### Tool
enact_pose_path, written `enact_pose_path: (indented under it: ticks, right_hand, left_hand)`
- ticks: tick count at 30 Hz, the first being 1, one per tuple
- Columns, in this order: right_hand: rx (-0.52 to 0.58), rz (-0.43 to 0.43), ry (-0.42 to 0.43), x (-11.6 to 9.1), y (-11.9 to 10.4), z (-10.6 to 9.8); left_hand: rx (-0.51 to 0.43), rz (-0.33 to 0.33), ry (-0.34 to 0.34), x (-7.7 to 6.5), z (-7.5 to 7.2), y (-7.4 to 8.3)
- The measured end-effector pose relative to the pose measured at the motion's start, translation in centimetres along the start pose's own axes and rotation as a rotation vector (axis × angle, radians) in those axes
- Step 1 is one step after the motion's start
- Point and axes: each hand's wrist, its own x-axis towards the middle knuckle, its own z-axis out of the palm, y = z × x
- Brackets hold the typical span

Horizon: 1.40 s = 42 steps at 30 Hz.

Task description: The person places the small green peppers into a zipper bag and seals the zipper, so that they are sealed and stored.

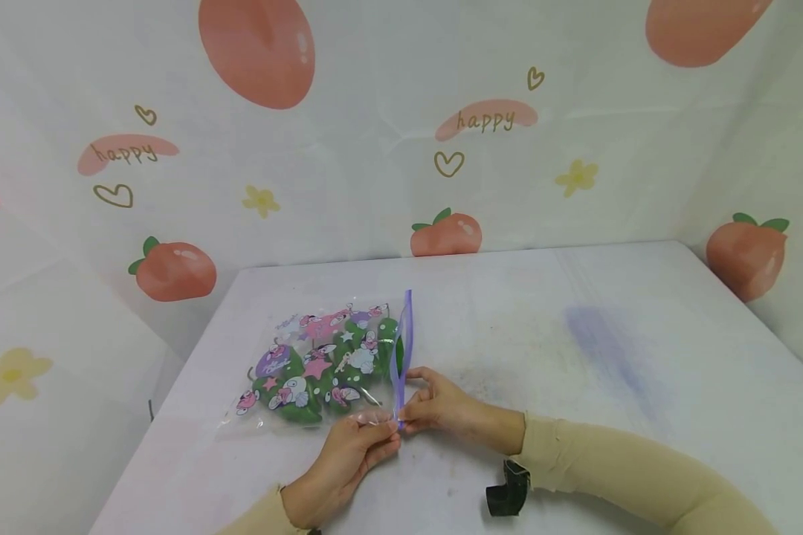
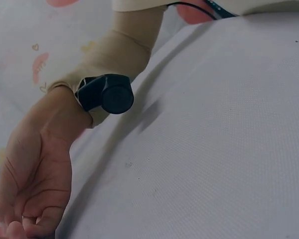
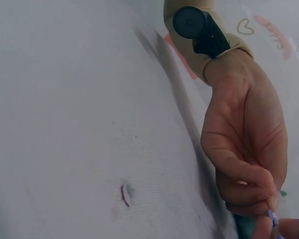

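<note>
A clear zip bag (image 1: 261, 416) printed with cartoon figures lies left of the table's middle, holding several green items that look like peppers (image 1: 301, 410). Its purple zip strip (image 1: 408, 319) runs along the right side, and the two edges gape around the strip's middle. My left hand (image 1: 337, 464) pinches the near corner of the bag by the strip's end. Just beside it, my right hand (image 1: 451, 410) grips the purple strip between thumb and fingers. In the right wrist view, fingertips (image 3: 291, 226) meet at a bit of purple strip (image 3: 272, 217).
The white table (image 1: 508, 297) carries a bluish-purple smudge (image 1: 602, 342) at right. Behind and beside it hangs a white cloth (image 1: 375, 148) printed with fruit, hearts and flowers. A black wrist camera (image 1: 507, 490) hangs below my right sleeve, close to the tabletop.
</note>
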Motion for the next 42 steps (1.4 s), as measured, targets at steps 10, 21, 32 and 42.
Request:
enact_pose_path:
  ticks: [10,21,32,42]
  right_hand:
    - [-0.031,-0.013,0.026,1.0,-0.3,-0.6]
    - [-0.039,-0.052,0.063,2.6,-1.1,-1.6]
    - [-0.06,-0.005,0.144,4.6,-2.5,-2.5]
    - [-0.066,-0.013,0.23,6.8,-3.4,-3.8]
  left_hand:
    - [0.025,0.017,-0.003,0.1,0.0,0.3]
    - [0.002,-0.011,-0.031,-0.1,-0.3,0.6]
    - [0.002,0.001,-0.037,-0.1,-0.3,0.5]
    - [-0.015,-0.001,-0.036,-0.3,-0.4,0.5]
